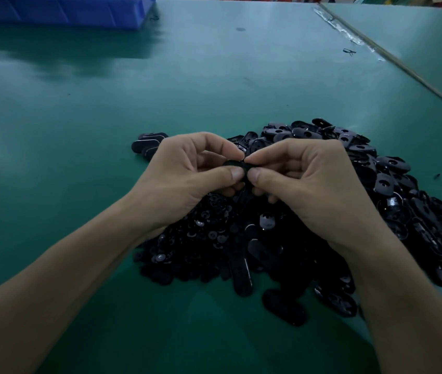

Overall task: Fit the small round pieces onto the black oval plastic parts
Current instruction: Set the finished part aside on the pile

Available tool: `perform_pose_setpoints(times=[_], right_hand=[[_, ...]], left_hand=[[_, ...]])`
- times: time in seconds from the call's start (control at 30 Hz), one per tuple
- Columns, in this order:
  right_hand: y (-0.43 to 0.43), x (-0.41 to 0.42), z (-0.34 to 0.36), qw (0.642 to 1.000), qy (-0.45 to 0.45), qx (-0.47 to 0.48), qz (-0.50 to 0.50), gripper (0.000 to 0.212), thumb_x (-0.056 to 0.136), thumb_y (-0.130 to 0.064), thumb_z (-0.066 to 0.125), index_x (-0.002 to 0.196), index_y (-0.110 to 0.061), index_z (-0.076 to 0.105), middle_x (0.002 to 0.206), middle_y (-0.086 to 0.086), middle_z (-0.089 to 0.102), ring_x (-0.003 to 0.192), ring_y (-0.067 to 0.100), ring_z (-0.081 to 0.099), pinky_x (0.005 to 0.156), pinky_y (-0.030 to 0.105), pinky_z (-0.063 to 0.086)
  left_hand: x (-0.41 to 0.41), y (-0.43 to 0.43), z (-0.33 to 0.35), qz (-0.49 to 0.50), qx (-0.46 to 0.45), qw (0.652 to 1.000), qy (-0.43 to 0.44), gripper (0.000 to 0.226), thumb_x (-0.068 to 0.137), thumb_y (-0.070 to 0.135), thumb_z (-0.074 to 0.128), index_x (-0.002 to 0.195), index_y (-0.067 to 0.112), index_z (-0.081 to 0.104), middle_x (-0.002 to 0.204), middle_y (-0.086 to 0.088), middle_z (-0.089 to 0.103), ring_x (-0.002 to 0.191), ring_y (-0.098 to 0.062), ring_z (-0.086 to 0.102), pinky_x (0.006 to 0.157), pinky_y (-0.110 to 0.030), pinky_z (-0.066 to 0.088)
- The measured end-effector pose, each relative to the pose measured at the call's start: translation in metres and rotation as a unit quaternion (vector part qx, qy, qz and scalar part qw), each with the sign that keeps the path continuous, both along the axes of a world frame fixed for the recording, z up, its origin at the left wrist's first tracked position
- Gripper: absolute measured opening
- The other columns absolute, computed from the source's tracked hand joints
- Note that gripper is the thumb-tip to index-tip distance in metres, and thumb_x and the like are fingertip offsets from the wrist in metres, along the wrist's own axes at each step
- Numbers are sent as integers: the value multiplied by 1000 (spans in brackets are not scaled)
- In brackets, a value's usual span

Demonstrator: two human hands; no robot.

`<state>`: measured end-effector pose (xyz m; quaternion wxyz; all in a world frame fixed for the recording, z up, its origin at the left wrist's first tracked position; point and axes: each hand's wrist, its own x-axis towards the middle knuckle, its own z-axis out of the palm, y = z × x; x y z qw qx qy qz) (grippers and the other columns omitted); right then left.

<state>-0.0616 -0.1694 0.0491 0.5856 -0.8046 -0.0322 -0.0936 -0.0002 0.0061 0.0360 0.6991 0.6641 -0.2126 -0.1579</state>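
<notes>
Left hand (187,171) and right hand (303,179) met above the pile (322,211) on the green surface (106,103), both pinching one black oval part (237,166) between thumbs and fingertips.

The heaped oval parts (387,182) look like glossy black plastic, the green table (214,85) smooth with a faint sheen, and the blue bin (60,12) seems matt plastic.

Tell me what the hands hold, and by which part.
One oval part, pinched between thumb and forefinger: the left hand at its left end, the right hand at its right end.
</notes>
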Motion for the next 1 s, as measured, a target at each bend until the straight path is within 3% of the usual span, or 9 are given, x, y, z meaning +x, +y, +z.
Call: perform_pose_setpoints(times=[0.1,0.27,0.83,0.93,1.0], right_hand=[[1,0,0,1000,-1,3,-8,21,83,-5,78,82,-25,73,68,-8,74,61,6,70,56,14,51],[5,0,-1,999,-6,-23,-29,23,82,-5,78,79,-27,72,66,-13,72,59,-1,68,57,9,48],[6,-1,-1,997,-36,-64,-40,22,84,-6,76,84,-29,75,69,-11,73,64,5,71,60,18,53],[6,0,-1,993,-49,-91,-61,23,89,-7,70,94,-28,77,71,-13,73,68,4,71,63,19,54],[6,0,-3,981,-68,-157,-95,23,90,-8,68,105,-24,77,78,-15,72,73,0,69,70,18,56]], left_hand=[[-2,0,1,3,-3,1000,7,17,70,12,75,85,13,70,76,-7,74,68,-14,70,66,-22,57],[-3,-1,3,6,31,999,-32,18,81,-8,71,88,9,70,77,-5,75,68,-12,72,65,-19,56],[-2,1,6,41,64,992,-96,18,79,-6,76,83,11,72,72,-4,75,57,-11,69,59,-18,55],[2,4,5,55,71,989,-115,20,80,-7,74,84,13,72,75,-7,75,64,-16,73,62,-22,58],[10,9,3,85,85,986,-115,22,82,-7,73,84,15,71,73,-3,75,67,-17,74,64,-24,60]])
